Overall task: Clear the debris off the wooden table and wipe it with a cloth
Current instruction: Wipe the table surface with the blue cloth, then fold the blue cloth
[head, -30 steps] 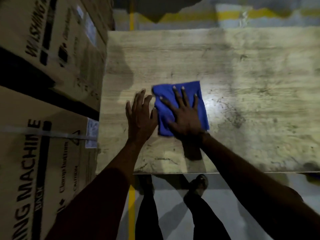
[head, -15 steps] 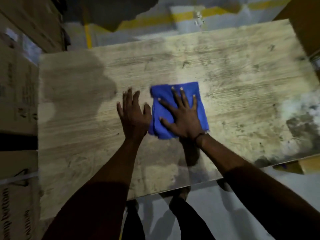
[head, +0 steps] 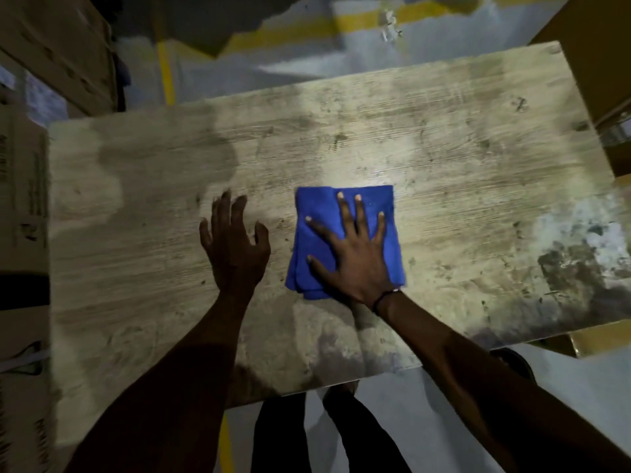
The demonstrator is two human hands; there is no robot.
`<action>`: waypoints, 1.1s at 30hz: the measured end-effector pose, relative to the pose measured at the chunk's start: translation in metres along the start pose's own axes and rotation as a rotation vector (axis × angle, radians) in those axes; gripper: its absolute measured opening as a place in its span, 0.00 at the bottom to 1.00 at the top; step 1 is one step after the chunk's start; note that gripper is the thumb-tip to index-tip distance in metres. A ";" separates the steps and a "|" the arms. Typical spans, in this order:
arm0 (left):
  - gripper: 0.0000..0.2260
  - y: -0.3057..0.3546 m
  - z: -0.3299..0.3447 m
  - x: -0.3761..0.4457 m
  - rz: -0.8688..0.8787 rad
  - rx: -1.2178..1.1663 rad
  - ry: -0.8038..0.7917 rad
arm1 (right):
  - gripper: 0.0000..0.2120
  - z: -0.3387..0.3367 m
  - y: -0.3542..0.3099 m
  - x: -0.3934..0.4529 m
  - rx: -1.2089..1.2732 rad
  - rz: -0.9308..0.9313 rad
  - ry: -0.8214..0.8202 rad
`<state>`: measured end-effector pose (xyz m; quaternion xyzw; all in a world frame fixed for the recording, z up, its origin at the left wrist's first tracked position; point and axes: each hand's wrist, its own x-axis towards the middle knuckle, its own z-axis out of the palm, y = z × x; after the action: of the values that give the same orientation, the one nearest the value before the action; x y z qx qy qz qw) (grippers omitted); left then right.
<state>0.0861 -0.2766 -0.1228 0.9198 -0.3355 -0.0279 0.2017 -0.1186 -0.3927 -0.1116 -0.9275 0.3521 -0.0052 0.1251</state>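
Since the earlier frame, a gap has opened between the two hands: the left hand (head: 235,247) is now seen apart from the cloth (head: 345,240), where before it lay against its edge. Fingers (head: 359,213) of the right hand (head: 355,264) are spread wide and pressed flat on the blue cloth, nothing being gripped; the palm covers the cloth's near right part. A thin dark band (head: 384,298) is worn at that wrist. The left hand's fingers are loosely splayed and slightly blurred, with nothing held; whether they touch the wood cannot be told. The folded cloth is laid near the middle of the table (head: 444,138), under a bright patch of light. Dark smears and pale grime (head: 577,254) are seen on the table's right part. Cardboard boxes (head: 24,206) are stacked by its left edge, and yellow floor lines (head: 362,18) are seen beyond it.
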 end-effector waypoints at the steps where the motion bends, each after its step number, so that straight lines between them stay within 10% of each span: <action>1: 0.25 0.001 -0.002 0.001 -0.011 -0.004 -0.014 | 0.34 -0.001 -0.006 -0.006 0.020 -0.018 -0.008; 19: 0.22 0.037 -0.017 0.022 -0.090 0.079 -0.162 | 0.27 -0.050 0.038 0.033 0.321 0.204 -0.021; 26: 0.14 0.089 -0.008 0.014 0.235 -0.161 -0.542 | 0.13 -0.073 0.052 0.045 0.117 0.109 -0.226; 33: 0.07 0.113 -0.054 0.015 0.137 -0.386 -0.513 | 0.08 -0.143 0.076 0.047 0.276 -0.177 -0.320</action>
<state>0.0388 -0.3456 -0.0281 0.8027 -0.4252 -0.3083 0.2826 -0.1470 -0.5110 0.0053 -0.9178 0.2412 0.0831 0.3041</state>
